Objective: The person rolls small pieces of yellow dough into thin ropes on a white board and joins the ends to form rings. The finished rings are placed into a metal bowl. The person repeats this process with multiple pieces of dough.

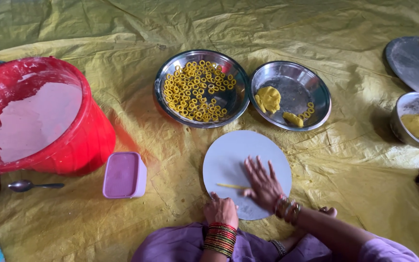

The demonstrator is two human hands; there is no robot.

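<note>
- Yellow plastic sheet [316, 29], crinkled, covers the floor.
- Right hand [264, 184] lies flat, fingers spread, on a dough strip [231, 186] atop a round board [233, 155].
- Left hand [221, 209], curled, rests at the board's edge.

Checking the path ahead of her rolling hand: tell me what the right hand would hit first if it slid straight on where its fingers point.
The right hand points up-left across the round board. Past the board's edge, it would probably meet the bowl of yellow rings first.

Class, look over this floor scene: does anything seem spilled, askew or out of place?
Nothing stands out. The dough rings sit inside their steel bowl, the dough lumps inside the second bowl, and the spoon lies flat on the yellow sheet.
</note>
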